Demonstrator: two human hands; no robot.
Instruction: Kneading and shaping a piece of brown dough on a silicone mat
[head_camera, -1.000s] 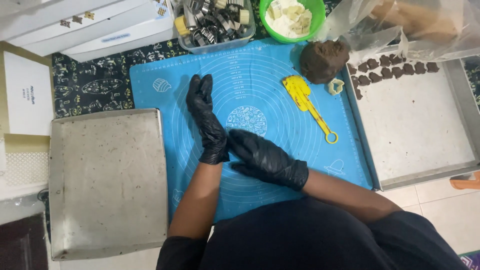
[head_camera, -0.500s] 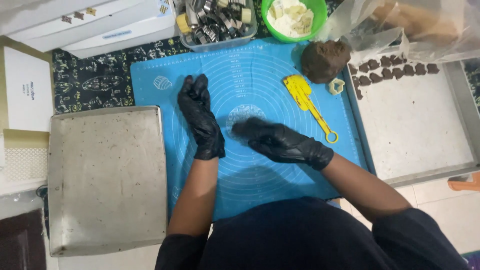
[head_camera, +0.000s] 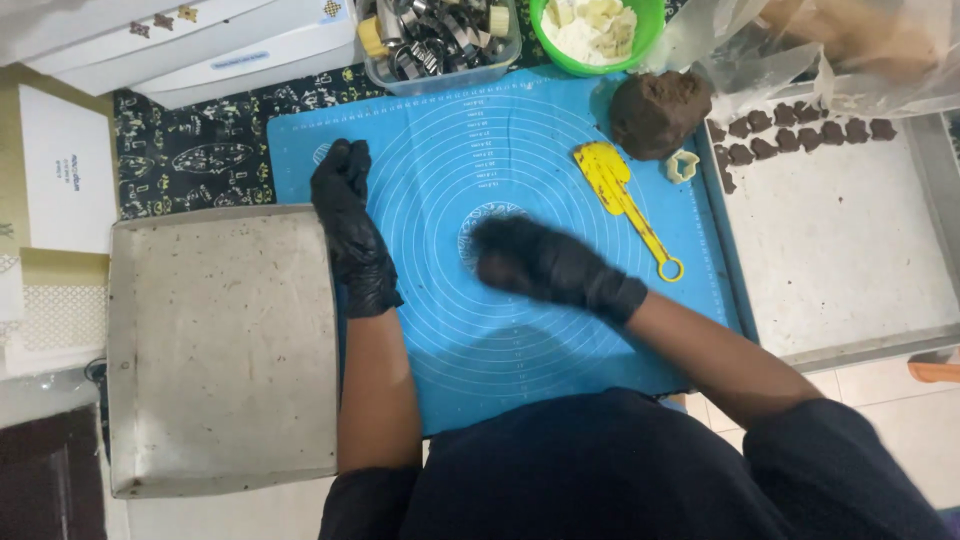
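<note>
**Grips apart now, both flat on the blue mat**

Grip state: left hand (head_camera: 352, 235) open, palm down, flat on the left edge of the blue silicone baking mat (head_camera: 520, 340), holding nothing. A second ago it lay nearer the middle, touching the other hand; it has slid left and up.

Right hand (head_camera: 545, 265) blurred from motion, looks spread over the mat's centre circles; no object seen in it, closure hard to tell. It has swept out across the centre.

Reads as wiping or smoothing the mat.

Left: empty metal baking tray (head_camera: 220, 350), touching the mat. Right: yellow plastic cutter (head_camera: 625, 195), brown dough lump (head_camera: 658, 112), second tray (head_camera: 850, 250) with small brown dough shapes (head_camera: 800, 135).
</note>
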